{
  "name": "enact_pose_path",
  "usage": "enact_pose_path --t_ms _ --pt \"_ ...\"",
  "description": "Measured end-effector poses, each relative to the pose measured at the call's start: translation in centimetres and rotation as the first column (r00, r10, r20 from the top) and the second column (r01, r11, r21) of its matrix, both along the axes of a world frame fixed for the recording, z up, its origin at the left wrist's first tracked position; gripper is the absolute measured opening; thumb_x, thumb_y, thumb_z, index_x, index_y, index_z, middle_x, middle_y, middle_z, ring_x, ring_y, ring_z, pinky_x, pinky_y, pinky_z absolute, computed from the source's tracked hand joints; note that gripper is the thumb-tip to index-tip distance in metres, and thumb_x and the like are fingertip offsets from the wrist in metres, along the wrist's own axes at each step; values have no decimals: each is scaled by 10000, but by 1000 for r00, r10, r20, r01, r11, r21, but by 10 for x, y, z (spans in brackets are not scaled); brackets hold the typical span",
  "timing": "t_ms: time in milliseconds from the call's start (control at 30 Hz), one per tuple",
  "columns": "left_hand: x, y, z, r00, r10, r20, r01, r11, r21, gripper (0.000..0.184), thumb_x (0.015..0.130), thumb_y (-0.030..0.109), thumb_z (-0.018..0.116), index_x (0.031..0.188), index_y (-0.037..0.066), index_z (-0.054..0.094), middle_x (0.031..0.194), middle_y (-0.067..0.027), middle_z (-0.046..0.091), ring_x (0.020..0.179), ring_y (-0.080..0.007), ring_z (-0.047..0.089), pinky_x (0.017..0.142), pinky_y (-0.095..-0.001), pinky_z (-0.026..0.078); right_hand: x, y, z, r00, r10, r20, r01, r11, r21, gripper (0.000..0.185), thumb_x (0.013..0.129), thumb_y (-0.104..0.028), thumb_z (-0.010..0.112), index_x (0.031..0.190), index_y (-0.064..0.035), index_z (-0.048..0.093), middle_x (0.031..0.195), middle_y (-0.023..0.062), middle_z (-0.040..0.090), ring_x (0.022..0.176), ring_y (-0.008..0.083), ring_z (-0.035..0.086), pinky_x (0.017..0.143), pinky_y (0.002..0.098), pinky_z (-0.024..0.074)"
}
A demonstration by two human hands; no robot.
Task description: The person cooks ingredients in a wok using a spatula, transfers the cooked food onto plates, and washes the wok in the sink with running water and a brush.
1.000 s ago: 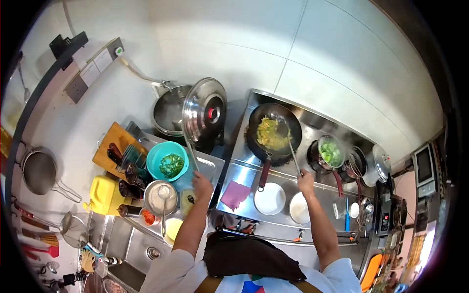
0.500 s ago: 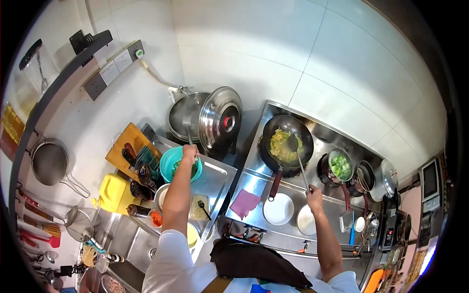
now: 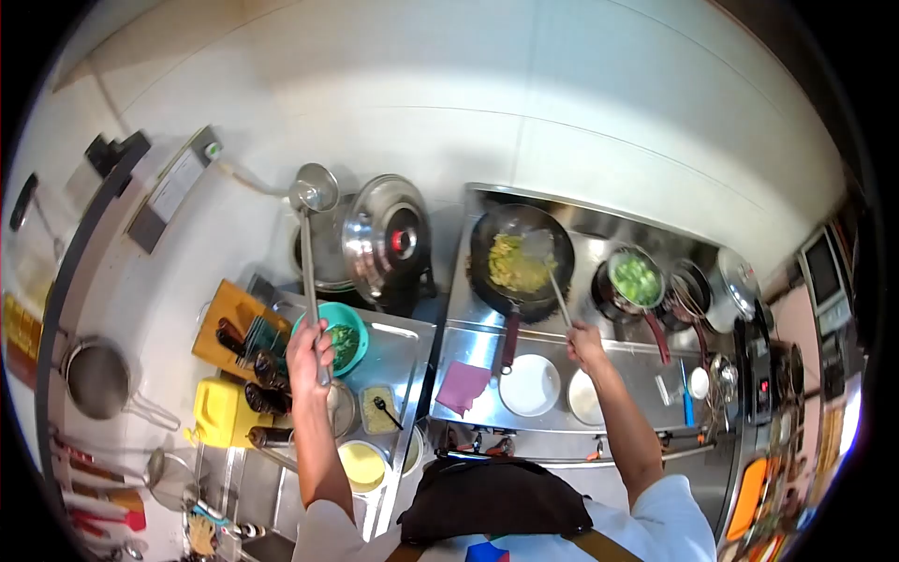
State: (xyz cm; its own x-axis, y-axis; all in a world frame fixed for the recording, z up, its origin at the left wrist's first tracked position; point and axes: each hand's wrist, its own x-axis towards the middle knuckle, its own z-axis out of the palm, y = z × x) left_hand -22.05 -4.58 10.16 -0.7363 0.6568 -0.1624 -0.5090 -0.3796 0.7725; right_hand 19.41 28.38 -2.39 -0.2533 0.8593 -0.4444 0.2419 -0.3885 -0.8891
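While curling the left hand (image 3: 310,360) round the ladle (image 3: 310,272) beside the teal bowl (image 3: 361,328), holds the scoop (image 3: 318,187) near the pot (image 3: 330,248); clenches the right hand (image 3: 586,345) on a tool (image 3: 560,298) reaching the food (image 3: 513,266) in the wok (image 3: 501,223).

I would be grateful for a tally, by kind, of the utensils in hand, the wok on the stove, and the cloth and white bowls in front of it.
Utensils in hand: 2 (ladle in the left hand, long-handled tool in the right hand)
Wok: 1
Purple cloth: 1
White bowls: 2
Total: 6
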Motion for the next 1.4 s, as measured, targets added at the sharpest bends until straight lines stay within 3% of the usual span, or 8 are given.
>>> enact_pose_path --t_ms 300,667,800,967,1033,1100,1200,1400 --pt "85 64 -28 915 -327 234 308 944 116 318 908 37 538 1224 19 503 954 -56 569 619 -43 442 409 -153 332 -39 18 32 977 148 -155 -156 987 -43 50 893 -27 541 872 9 567 599 32 490 453 131 462 370 287 346" --pt "150 157 -69 868 -495 -40 477 853 -211 303 917 2 499 1213 48 550 834 8 507 592 -48 450 424 -203 364 -50 27 44 973 165 -163 -178 982 -70 124 933 -62 528 818 -18 547 651 30 493 489 112 451 387 262 331" --pt "139 162 -54 903 -419 98 425 903 -55 231 917 -3 465 1143 15 514 898 -35 539 584 -50 424 417 -174 347 -32 28 51 959 92 -268 -123 987 -100 113 926 -60 533 817 -28 539 663 29 500 489 104 445 374 262 312" --pt "94 129 -34 733 -526 431 302 820 487 426 926 7 476 1344 -62 425 1002 -94 523 644 -64 433 411 -158 364 7 43 81 942 4 -334 -79 974 -211 111 929 -94 546 840 -26 548 687 19 503 496 82 417 374 239 298" --pt "83 107 -8 754 -523 396 247 786 567 456 946 26 474 1378 -85 380 1019 -100 516 670 -71 446 408 -167 391 20 54 91 955 56 -291 -114 976 -185 138 935 -99 539 822 -22 558 687 7 490 511 63 396 378 219 275" --pt "70 88 0 806 -479 347 178 756 630 464 965 46 466 1392 -94 352 1040 -101 510 683 -75 451 409 -172 407 26 67 89 961 266 70 -274 950 153 80 874 -94 582 863 -17 601 672 62 519 571 152 524 485 296 430" --pt "55 71 -2 965 -185 186 90 899 428 393 971 58 476 1350 -21 412 1034 -64 519 661 -61 448 409 -161 382 16 86 67 687 56 724 -632 539 557 184 770 -66 607 949 -24 620 779 190 598 771 399 660 738 477 527" --pt "38 93 -79 960 247 -131 -252 967 -28 182 923 36 508 1097 88 528 894 -1 539 598 -56 445 422 -210 353 -34 83 35 510 -38 860 -771 424 476 384 794 -65 622 1164 -46 522 968 235 597 859 430 653 714 500 544"
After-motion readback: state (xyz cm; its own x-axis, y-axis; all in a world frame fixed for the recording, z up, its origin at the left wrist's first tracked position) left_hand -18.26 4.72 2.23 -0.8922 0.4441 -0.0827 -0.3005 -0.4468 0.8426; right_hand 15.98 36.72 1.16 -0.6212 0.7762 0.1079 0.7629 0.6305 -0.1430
